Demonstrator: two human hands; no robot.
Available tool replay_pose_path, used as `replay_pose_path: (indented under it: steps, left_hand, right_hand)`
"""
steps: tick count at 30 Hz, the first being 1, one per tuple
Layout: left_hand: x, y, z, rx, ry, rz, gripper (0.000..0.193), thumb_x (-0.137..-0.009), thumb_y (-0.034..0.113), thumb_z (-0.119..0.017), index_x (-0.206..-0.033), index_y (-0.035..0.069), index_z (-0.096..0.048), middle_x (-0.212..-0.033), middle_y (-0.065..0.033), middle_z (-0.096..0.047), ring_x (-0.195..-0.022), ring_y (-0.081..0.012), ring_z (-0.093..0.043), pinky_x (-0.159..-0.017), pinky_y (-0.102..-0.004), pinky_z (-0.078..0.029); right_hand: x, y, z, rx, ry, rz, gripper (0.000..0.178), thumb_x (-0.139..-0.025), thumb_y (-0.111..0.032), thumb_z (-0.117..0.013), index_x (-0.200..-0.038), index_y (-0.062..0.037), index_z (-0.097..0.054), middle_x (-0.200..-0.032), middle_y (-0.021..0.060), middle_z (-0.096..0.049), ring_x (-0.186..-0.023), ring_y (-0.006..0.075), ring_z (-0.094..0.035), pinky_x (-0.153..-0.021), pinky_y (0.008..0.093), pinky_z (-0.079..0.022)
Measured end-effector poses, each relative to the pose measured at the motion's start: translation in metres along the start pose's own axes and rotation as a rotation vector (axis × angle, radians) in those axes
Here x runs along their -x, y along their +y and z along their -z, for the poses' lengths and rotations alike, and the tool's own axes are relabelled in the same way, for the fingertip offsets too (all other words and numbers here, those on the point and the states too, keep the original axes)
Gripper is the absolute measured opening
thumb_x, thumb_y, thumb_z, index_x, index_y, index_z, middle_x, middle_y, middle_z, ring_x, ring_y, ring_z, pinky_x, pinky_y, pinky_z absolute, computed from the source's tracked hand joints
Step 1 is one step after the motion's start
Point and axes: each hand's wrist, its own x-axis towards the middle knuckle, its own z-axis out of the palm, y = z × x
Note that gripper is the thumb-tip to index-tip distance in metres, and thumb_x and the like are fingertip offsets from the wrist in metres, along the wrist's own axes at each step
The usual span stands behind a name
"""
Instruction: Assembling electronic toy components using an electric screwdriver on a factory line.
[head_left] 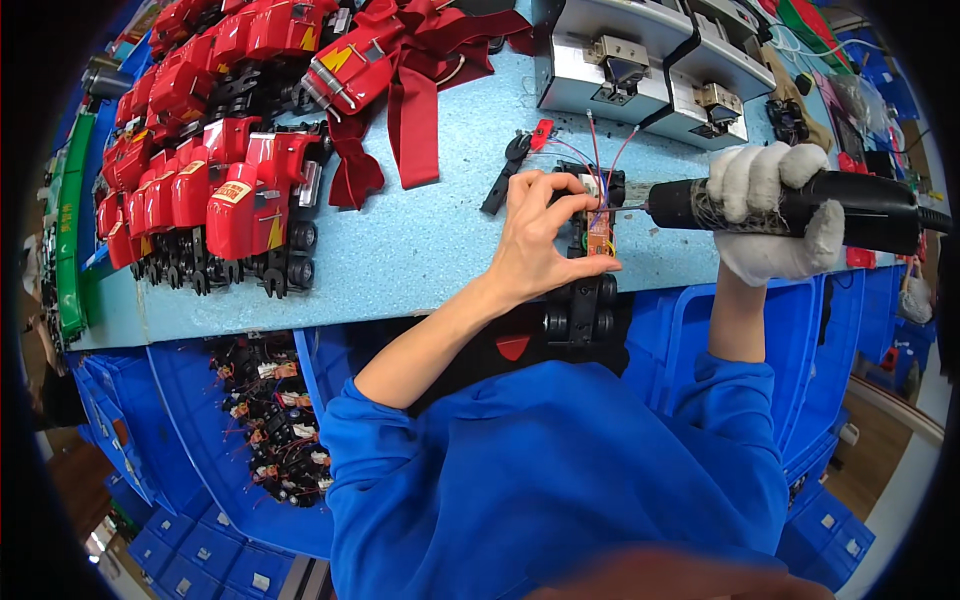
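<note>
My right hand [762,190], in a white glove, is wrapped round a black electric screwdriver [868,212]. The tool lies level, and its thin bit reaches left to a small orange-brown circuit board [600,236]. Bare thumb and fingers of my left hand [530,238] curl round the board from the left, gripping it at its edges. Beneath the board is a black toy-truck chassis [582,318] with wheels, overhanging the near table edge. Thin red and blue wires rise from the board. A black part with a red connector [542,133] lies just beyond my left hand. The bit's exact contact point is too small to tell.
Rows of red toy truck cabs [235,205] fill the left of the light-blue table [400,255]. Red straps [412,125] lie behind. Silver metal fixtures [610,70] stand at the back. Blue bins [690,320] line the near edge; one holds several wired chassis [275,425].
</note>
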Motion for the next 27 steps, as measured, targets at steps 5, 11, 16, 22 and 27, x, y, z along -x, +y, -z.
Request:
replay_pose_path:
  steps: [5, 11, 16, 22, 27]
  left_hand:
    - [0.001, 0.0, -0.001, -0.02, -0.01, -0.036, 0.059, -0.046, 0.035, -0.083, -0.092, 0.006, -0.059, -0.104, -0.0077, -0.051, -0.097, -0.0302, -0.039, -0.085, -0.0411, -0.034]
    - [0.002, -0.001, -0.002, -0.003, -0.042, -0.042, 0.06, -0.045, 0.034, -0.084, -0.092, 0.007, -0.057, -0.11, -0.0064, -0.051, -0.1, -0.0305, -0.038, -0.088, -0.043, -0.029]
    - [0.002, 0.002, 0.0, 0.002, -0.063, -0.037, 0.057, -0.05, 0.034, -0.084, -0.092, 0.009, -0.055, -0.112, -0.0047, -0.051, -0.097, -0.0268, -0.038, -0.089, -0.0398, -0.027]
    - [0.002, 0.002, 0.001, -0.005, -0.084, -0.03, 0.057, -0.051, 0.037, -0.083, -0.092, 0.009, -0.055, -0.115, -0.005, -0.049, -0.099, -0.0277, -0.036, -0.09, -0.0406, -0.026]
    - [0.002, 0.001, 0.0, 0.009, -0.087, -0.027, 0.058, -0.049, 0.036, -0.083, -0.092, 0.009, -0.055, -0.117, -0.0046, -0.048, -0.102, -0.0295, -0.035, -0.091, -0.0429, -0.024]
  right_hand:
    - [0.001, -0.004, -0.002, 0.012, 0.018, -0.009, 0.034, -0.078, -0.04, -0.045, -0.088, -0.0065, -0.048, -0.062, 0.0049, -0.047, -0.049, 0.0177, -0.05, -0.052, 0.0345, -0.043]
    - [0.002, -0.007, -0.004, 0.008, -0.016, 0.01, 0.035, -0.077, -0.039, -0.045, -0.088, -0.0067, -0.047, -0.062, 0.0047, -0.047, -0.049, 0.0177, -0.05, -0.052, 0.0346, -0.044]
    - [0.006, -0.005, -0.006, 0.034, 0.008, -0.017, 0.035, -0.076, -0.039, -0.046, -0.088, -0.006, -0.046, -0.062, 0.0047, -0.047, -0.048, 0.0178, -0.049, -0.052, 0.0348, -0.044]
    - [0.005, -0.006, -0.01, 0.059, -0.017, -0.032, 0.033, -0.077, -0.038, -0.047, -0.086, -0.0064, -0.045, -0.061, 0.0046, -0.047, -0.048, 0.0179, -0.05, -0.053, 0.035, -0.045]
    - [0.003, -0.003, -0.022, 0.172, 0.051, -0.052, 0.035, -0.077, -0.043, -0.048, -0.08, -0.0089, -0.04, -0.057, 0.001, -0.043, -0.042, 0.0123, -0.044, -0.046, 0.0283, -0.04]
